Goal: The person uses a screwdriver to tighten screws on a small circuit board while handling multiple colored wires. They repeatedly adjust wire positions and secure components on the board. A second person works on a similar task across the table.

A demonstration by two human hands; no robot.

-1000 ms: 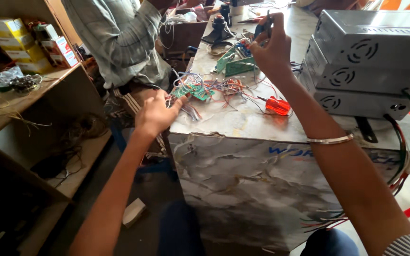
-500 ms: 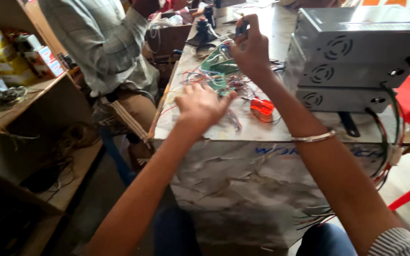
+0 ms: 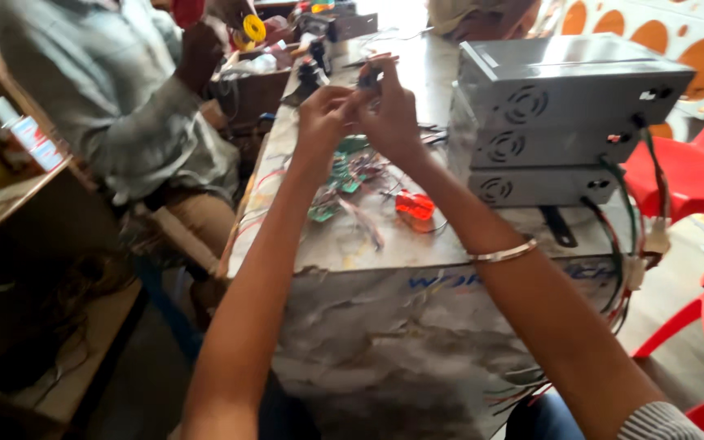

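Observation:
My left hand point(image 3: 325, 114) and my right hand point(image 3: 393, 118) meet in the air above the marble-topped table point(image 3: 352, 244). Both pinch a small dark part point(image 3: 368, 79) between the fingertips; blur hides its exact shape. A thin bangle point(image 3: 503, 253) is on my right wrist. Under the hands lie green circuit boards point(image 3: 340, 173) tangled with coloured wires, and an orange-red screwdriver handle point(image 3: 415, 204) lies just to their right.
Three grey metal boxes point(image 3: 564, 122) are stacked on the table's right side, with cables point(image 3: 629, 236) hanging over the edge. Another person in a grey shirt point(image 3: 116, 114) sits at the left holding a yellow round thing point(image 3: 253, 28). Red chairs point(image 3: 694, 171) stand right, a wooden shelf point(image 3: 10, 204) left.
My left hand has risen from just above the circuit boards up to my right hand, and both now pinch the small part. The view has shifted to the right.

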